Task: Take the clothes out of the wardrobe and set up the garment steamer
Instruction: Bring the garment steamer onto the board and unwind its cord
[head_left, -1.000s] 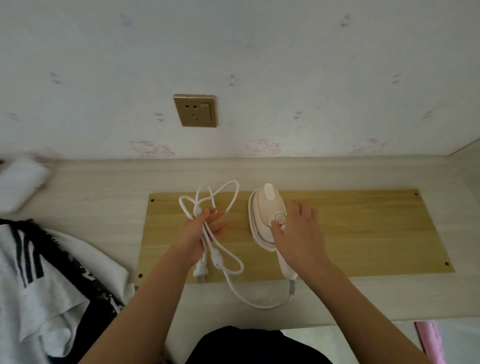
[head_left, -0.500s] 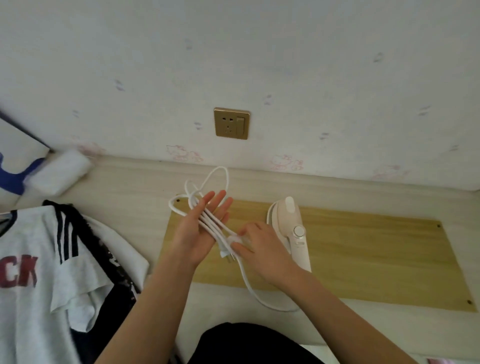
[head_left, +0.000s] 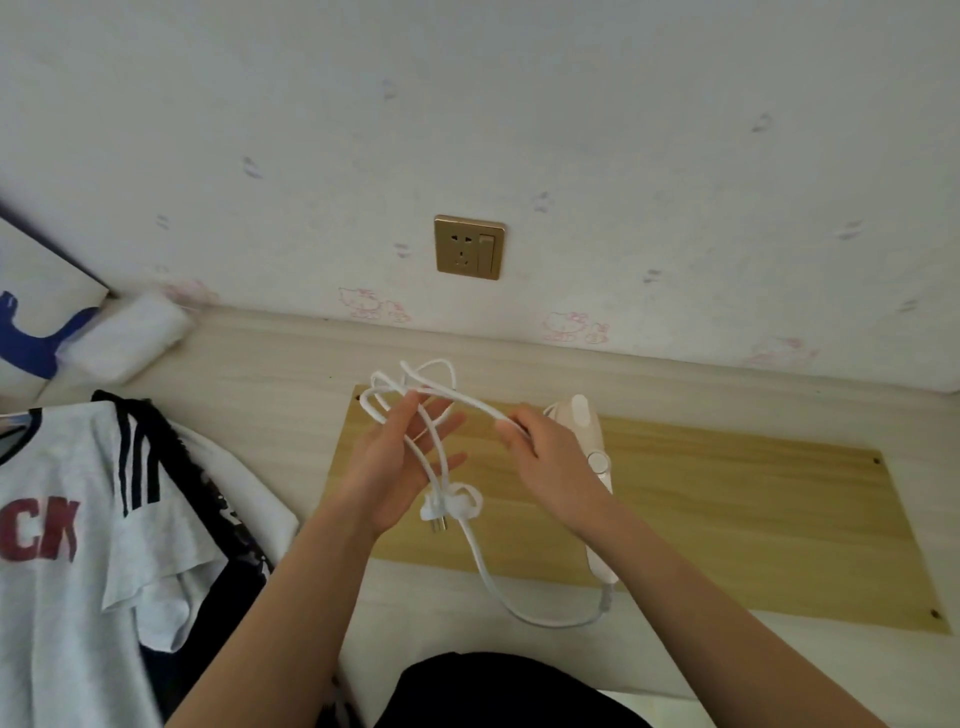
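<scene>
A pale pink garment steamer (head_left: 589, 441) lies flat on a yellow wooden board (head_left: 727, 509) on the desk. Its white cord (head_left: 483, 566) loops from the handle end up into my hands. My left hand (head_left: 395, 467) is raised palm up with straight fingers, and several loops of cord hang over them. My right hand (head_left: 550, 462) pinches one strand of the cord and holds it out to the right, in front of the steamer. The plug (head_left: 435, 514) dangles below my left hand beside a white cord tie. A gold wall socket (head_left: 469, 247) sits on the wall above.
A white T-shirt with black stripes and red letters (head_left: 78, 519) lies over dark clothing at the left. A white packet (head_left: 127, 335) rests by the wall at far left. The pale desk (head_left: 291, 374) runs along the wallpapered wall.
Both hands lifted the cord bundle off the board. My right hand left the steamer, moved to the cord and now pulls a strand out to the right. The plug hangs lower.
</scene>
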